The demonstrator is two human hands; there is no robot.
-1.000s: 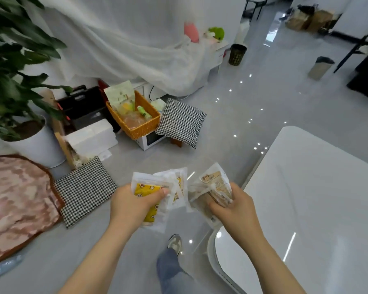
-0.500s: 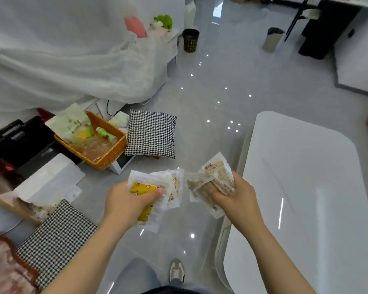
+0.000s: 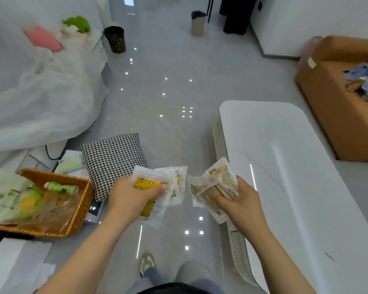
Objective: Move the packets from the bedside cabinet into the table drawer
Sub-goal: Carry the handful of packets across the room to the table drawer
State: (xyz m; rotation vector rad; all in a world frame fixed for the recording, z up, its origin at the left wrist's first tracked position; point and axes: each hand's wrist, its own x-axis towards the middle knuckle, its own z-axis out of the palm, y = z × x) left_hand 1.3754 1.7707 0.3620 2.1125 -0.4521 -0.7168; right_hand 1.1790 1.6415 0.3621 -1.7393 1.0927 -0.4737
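Observation:
My left hand (image 3: 130, 198) grips a fan of clear packets (image 3: 151, 183), the front one with a yellow printed insert. My right hand (image 3: 240, 200) grips a second bunch of clear packets with beige contents (image 3: 212, 185). Both bunches are held over the glossy floor, just left of the white table (image 3: 295, 177). The table's side panel (image 3: 220, 143) faces me below its top; I cannot see an open drawer. The bedside cabinet is not in view.
A houndstooth cushion (image 3: 113, 162) leans on the floor left of my hands. A wicker basket (image 3: 81, 209) of goods sits at the lower left. A bed under a white sheet (image 3: 40, 92) fills the left. A brown sofa (image 3: 336, 115) stands beyond the table. My feet (image 3: 147, 264) are below.
My view has swung to the right and I have stepped forward: the plant and rug left the frame, and the table and sofa came in. Both hands still hold their packets.

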